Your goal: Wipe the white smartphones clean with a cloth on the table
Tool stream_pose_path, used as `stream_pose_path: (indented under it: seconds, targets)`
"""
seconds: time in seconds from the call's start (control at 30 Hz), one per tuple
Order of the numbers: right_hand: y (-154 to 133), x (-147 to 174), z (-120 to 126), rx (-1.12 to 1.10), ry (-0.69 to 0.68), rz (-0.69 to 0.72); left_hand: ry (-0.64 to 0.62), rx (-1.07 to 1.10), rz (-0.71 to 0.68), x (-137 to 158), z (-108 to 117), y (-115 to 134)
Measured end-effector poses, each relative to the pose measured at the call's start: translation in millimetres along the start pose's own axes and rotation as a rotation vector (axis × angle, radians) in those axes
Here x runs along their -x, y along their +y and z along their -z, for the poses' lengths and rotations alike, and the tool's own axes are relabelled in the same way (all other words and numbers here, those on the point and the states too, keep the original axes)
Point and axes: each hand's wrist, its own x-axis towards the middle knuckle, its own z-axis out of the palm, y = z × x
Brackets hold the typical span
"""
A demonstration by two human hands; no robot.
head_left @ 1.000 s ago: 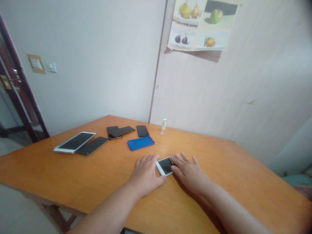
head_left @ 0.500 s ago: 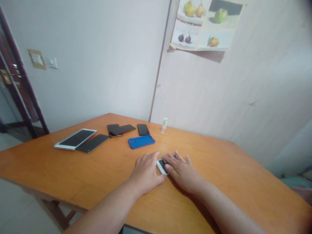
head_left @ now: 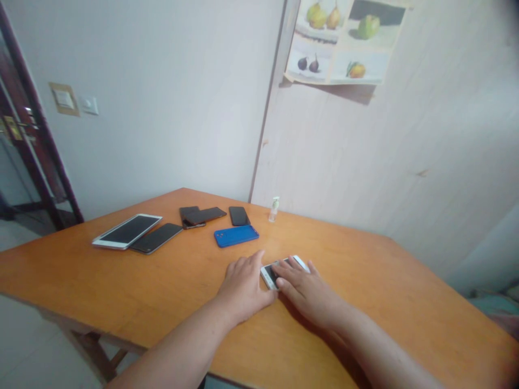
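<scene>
**Both your hands on the white phone (head_left: 270,275)**

From the head camera, you have the white phone lying screen up on the wooden table (head_left: 162,302), in front of you. Your left hand (head_left: 241,289) grasps its left end, thumb at the near corner and index finger by the far one. Your right hand (head_left: 310,289) lies over the screen with its fingers stretched out, covering much of the glass; you cannot tell whether anything is held beneath them.

Beyond your hands, a blue case (head_left: 236,236) rests on the table, its far right corner close by a black phone (head_left: 239,216). To the left of these, a dark phone (head_left: 208,215) lies partly across another dark one (head_left: 188,210). Further left you have a white tablet (head_left: 130,231), screen up, with a large black phone (head_left: 157,238) right beside its near edge. A small pump bottle (head_left: 273,209) stands upright near the far side of the table. On the wall above hangs a fruit poster (head_left: 346,46), and at far left you see a light switch (head_left: 64,99) near a door (head_left: 40,151).
</scene>
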Motion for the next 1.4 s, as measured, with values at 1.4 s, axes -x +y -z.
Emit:
stream_pose_path:
  seconds: [1.4]
  targets:
    - [-1,28,28,-0.034,-0.13,0.059,-0.033,0.005,-0.015,1,5,1]
